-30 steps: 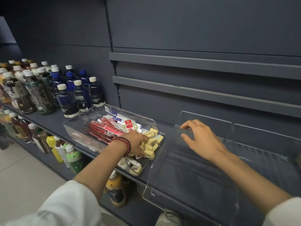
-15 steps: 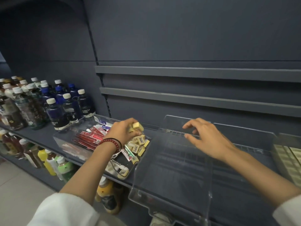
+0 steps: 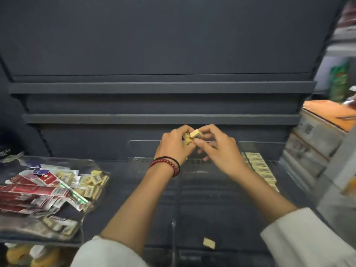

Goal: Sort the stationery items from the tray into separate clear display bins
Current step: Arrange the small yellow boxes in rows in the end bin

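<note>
Step in hand: erasers travel from tray (image 3: 84, 162) to clear bin (image 3: 202, 209). Left hand (image 3: 173, 149) fingers curled round eraser clutch (image 3: 186, 141), above bin back; right hand (image 3: 217, 151) pinches top eraser (image 3: 196, 134). Next, by judgement: lay them down in a row.

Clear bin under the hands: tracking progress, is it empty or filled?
Nearly empty: the clear bin holds one loose eraser near its front, right of the divider.

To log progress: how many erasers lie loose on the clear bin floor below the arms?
1: an eraser near the front edge, right of the clear divider. Others may be hidden.
</note>
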The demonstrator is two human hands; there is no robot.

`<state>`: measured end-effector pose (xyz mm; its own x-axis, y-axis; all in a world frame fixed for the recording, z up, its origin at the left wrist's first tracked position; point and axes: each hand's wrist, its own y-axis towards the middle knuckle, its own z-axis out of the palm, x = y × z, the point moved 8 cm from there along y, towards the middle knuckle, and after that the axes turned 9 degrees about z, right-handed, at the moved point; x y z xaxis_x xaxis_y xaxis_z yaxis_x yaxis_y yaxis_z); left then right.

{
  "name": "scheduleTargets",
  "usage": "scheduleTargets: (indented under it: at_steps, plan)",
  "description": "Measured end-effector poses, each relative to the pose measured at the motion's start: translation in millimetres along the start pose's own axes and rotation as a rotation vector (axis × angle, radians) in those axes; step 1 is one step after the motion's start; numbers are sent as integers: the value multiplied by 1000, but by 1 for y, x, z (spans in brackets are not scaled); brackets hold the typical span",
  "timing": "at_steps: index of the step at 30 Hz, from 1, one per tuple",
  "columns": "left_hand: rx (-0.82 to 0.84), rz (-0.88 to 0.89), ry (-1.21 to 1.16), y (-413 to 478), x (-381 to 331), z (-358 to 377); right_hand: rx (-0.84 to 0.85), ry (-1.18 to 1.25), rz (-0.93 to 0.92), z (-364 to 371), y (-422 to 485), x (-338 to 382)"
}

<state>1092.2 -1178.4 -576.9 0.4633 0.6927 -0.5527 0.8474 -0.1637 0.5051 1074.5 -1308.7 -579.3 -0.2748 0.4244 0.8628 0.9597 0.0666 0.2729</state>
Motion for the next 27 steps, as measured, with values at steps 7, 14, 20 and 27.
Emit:
scheduleTargets:
  at_steps: [7, 14, 20, 27]
  plan:
    - [183, 30, 60, -2, -23, 54, 60, -236, 140, -40, -17, -56]
    - [232, -5, 121, -9, -9, 52, 502, -561, 141, -3, -81, -91]
    - [242, 14, 142, -12, -9, 48, 783, -725, 16, 32, -132, -87]
    - [243, 3, 135, -15, -6, 47, 809, -933, -135, 48, -143, -80]
